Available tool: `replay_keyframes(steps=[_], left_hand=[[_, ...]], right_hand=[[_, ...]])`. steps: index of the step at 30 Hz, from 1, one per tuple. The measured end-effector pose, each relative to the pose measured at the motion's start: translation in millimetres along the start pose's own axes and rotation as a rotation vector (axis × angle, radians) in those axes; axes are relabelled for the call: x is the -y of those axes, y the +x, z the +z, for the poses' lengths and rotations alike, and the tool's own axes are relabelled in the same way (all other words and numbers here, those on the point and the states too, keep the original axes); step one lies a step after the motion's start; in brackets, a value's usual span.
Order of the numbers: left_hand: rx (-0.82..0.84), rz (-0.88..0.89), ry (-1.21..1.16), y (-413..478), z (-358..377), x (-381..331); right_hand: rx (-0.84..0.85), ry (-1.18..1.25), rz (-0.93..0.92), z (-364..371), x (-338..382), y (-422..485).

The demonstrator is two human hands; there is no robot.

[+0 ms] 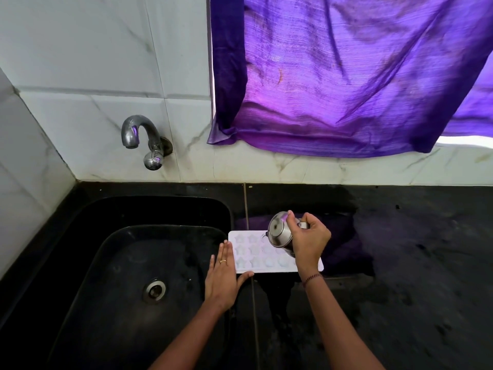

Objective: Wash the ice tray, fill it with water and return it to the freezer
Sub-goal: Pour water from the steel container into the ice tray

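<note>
A white ice tray (pixel 253 253) with star-shaped and round cavities lies flat on the black counter, just right of the sink. My right hand (pixel 309 240) grips a small steel cup (pixel 280 232) tilted on its side over the tray's middle. My left hand (pixel 222 276) lies flat with fingers together against the tray's left end, thumb along its front edge. The right part of the tray is hidden behind my right hand and the cup.
A black sink (pixel 80 263) with a steel drain (pixel 154 289) fills the left. A steel tap (pixel 142 141) juts from the marble-tiled wall above it. A purple curtain (pixel 346 76) hangs over the window. The dark counter (pixel 413 263) stretches right, wet near the tray.
</note>
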State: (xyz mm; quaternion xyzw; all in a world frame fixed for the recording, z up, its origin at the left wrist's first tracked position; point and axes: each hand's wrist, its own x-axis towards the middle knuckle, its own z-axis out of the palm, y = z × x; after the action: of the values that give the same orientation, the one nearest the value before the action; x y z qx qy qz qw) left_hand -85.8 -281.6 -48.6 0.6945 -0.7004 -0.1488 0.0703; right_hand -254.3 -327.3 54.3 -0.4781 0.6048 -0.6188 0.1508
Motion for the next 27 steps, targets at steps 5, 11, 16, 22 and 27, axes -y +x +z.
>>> replay_keyframes(steps=[5, 11, 16, 22, 27], left_hand=[[0.003, -0.002, -0.015, 0, 1, 1], [0.008, -0.005, 0.003, 1, 2, 1], [0.009, -0.002, -0.001, 1, 2, 1], [0.007, 0.001, -0.006, 0, 2, 1], [0.004, 0.000, -0.023, 0, 0, 0]], right_hand=[[0.005, -0.010, -0.024, 0, 2, 0], [-0.046, 0.029, 0.054, -2, 2, 1], [-0.073, 0.083, 0.185, -4, 4, 3], [-0.059, 0.116, 0.251, -1, 6, 3], [-0.006, 0.093, 0.134, 5, 12, 0]])
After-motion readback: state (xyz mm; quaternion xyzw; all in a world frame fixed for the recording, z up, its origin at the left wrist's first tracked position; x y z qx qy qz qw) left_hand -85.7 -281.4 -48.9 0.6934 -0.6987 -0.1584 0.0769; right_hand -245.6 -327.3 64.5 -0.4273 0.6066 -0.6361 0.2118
